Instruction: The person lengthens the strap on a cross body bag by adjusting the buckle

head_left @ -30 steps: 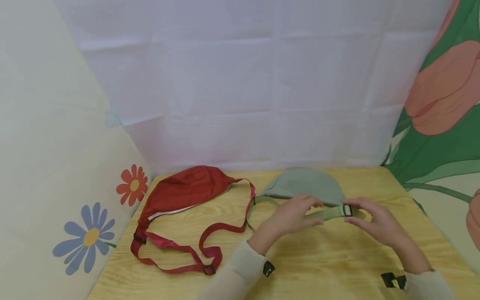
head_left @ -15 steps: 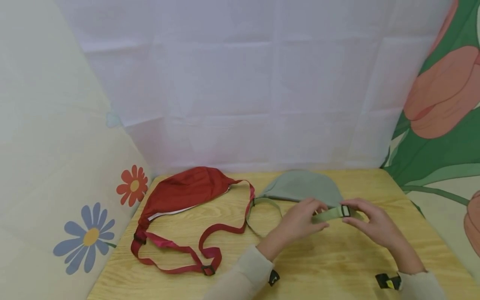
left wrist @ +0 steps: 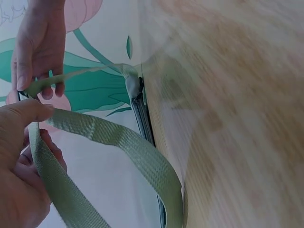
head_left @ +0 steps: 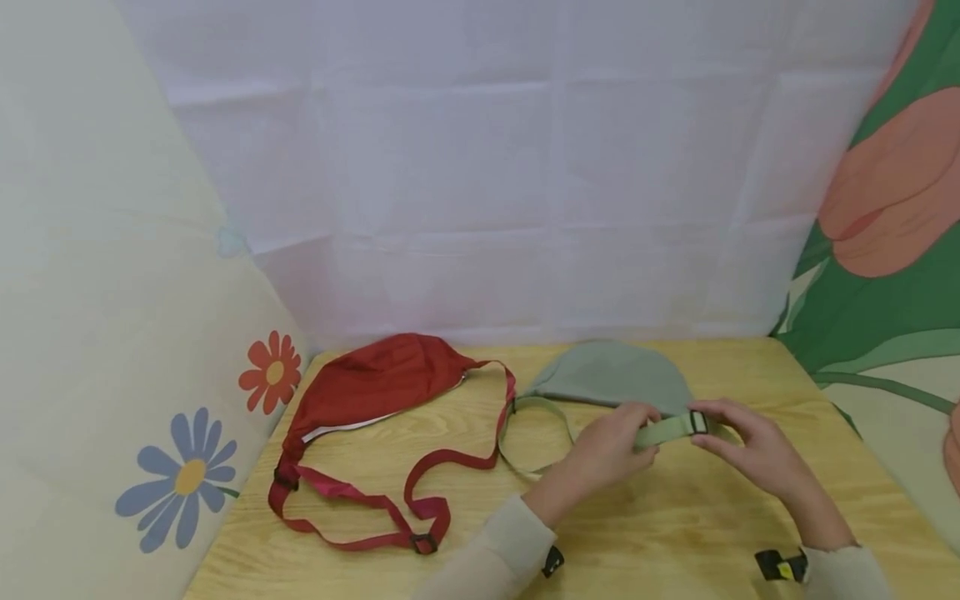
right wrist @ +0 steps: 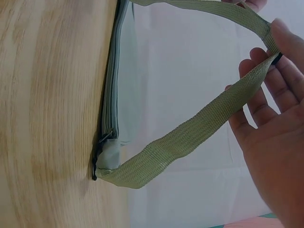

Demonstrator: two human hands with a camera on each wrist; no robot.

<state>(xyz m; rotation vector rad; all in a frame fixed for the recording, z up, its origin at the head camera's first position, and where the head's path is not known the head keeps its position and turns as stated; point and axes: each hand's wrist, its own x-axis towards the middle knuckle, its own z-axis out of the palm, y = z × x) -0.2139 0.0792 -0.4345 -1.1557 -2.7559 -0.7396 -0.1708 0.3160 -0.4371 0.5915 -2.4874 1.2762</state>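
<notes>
A pale green waist bag [head_left: 611, 375] lies at the back of the table, its light green strap [head_left: 663, 431] lifted in front. My left hand [head_left: 609, 450] pinches the strap between thumb and fingers, and part of it forms a loop [left wrist: 152, 166] in the left wrist view. Just to the right, my right hand [head_left: 761, 450] pinches the strap at its dark-edged slider buckle [head_left: 698, 422]. From there the strap runs down to the bag's end by the zipper [right wrist: 111, 76], in the right wrist view. The right fingers partly cover the buckle there.
A red waist bag [head_left: 382, 379] lies to the left, its dark red strap [head_left: 352, 546] spread in loops with a black slider [head_left: 423, 543]. The wooden table [head_left: 652, 542] meets a white cloth [head_left: 450, 167] behind and flowered cloths at both sides.
My left hand has slid right along the green strap, closer to the buckle, and its grip has tightened. A green strap loop now shows left of it. The right hand keeps the buckle.
</notes>
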